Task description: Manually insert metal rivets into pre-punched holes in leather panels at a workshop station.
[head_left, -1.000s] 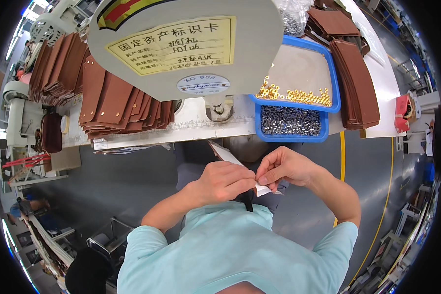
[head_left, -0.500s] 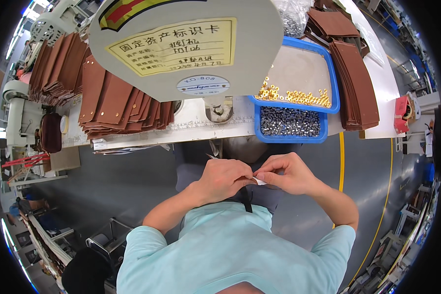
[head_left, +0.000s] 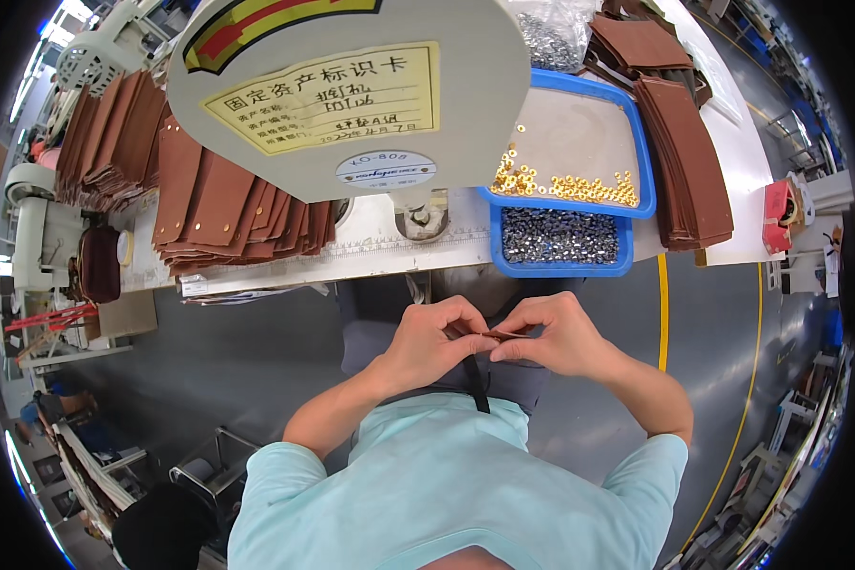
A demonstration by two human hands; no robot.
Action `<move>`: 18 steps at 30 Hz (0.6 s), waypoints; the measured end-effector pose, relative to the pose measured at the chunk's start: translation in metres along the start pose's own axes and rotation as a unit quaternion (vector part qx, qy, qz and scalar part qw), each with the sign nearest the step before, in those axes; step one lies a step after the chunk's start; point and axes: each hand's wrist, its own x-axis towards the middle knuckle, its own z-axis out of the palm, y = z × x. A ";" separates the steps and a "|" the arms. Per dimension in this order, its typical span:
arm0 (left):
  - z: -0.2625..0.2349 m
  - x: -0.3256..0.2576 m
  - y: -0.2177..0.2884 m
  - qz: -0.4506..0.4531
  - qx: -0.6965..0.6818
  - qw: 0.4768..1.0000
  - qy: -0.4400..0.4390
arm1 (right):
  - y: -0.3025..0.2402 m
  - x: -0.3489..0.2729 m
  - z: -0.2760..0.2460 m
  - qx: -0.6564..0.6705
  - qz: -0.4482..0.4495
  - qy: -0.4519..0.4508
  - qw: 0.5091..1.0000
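Clock centred on the two hands, 12 toward the table.

Edges and room: front edge of the white table (head_left: 285,266) crosses from 10 to 1 o'clock, apart from the fingers. Lower blue tray (head_left: 562,271), with dark metal pieces (head_left: 560,236), sits at 1 o'clock, near side at that edge. Upper blue tray (head_left: 648,152), with gold rings (head_left: 589,190) along its near side, overlaps it from behind. Machine head (head_left: 465,123) bulks over the table at 11. Brown panel stacks at 10 (head_left: 209,195) and between 1 and 2 (head_left: 679,161). Grey floor (head_left: 247,342) opens at 9 and at 3, where a yellow line (head_left: 663,313) runs. Shirt (head_left: 465,465) at 6.

Change: one second ago a long piece with a pale face slanted out past the left hand toward 11; half a second ago a small pale patch showed between the hands. Now only a narrow brown edge is visible there. Left index finger is more arched than at one second; both hands remain over the lap.

Position: brown piece (head_left: 508,334) lies at 3 o'clock of the left hand (head_left: 432,337), 9 o'clock of the right hand (head_left: 560,332). Both hands curled, thumb and fingers nearly closed, pinching it between them. Its remaining extent is hidden by the fingers.
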 end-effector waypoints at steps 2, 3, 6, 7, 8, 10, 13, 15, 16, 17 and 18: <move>-0.001 0.001 -0.001 -0.024 -0.027 0.999 0.004 | 0.002 0.001 -0.002 0.022 0.027 -0.006 0.999; -0.002 0.002 -0.001 -0.044 -0.037 0.998 -0.001 | 0.005 0.001 -0.002 0.010 0.020 -0.005 1.000; -0.005 0.004 0.000 -0.075 -0.055 0.996 -0.010 | 0.008 0.002 0.000 0.008 0.011 0.006 1.000; -0.005 0.005 0.000 -0.086 -0.064 0.994 -0.013 | 0.009 0.002 0.000 0.018 0.010 0.015 1.000; -0.005 0.007 0.001 -0.086 -0.064 0.994 -0.014 | 0.010 0.001 0.000 0.018 0.010 0.016 1.000; -0.004 0.010 0.004 -0.110 -0.086 0.990 -0.023 | 0.012 0.000 -0.001 -0.010 0.001 0.018 1.000; -0.002 0.015 0.010 -0.135 -0.110 0.984 -0.028 | 0.017 -0.002 -0.001 -0.051 -0.049 0.041 0.997; 0.001 0.015 0.008 -0.101 -0.093 0.990 -0.040 | 0.020 -0.003 0.001 -0.086 -0.099 0.066 0.989; 0.003 0.015 0.007 -0.067 -0.077 0.994 -0.050 | 0.021 -0.004 0.002 -0.120 -0.149 0.089 0.978; 0.004 0.017 0.007 -0.065 -0.077 0.993 -0.054 | 0.022 -0.005 0.003 -0.122 -0.146 0.092 0.977; 0.003 0.017 0.009 -0.065 -0.048 0.994 -0.073 | 0.022 -0.006 0.004 -0.123 -0.156 0.091 0.976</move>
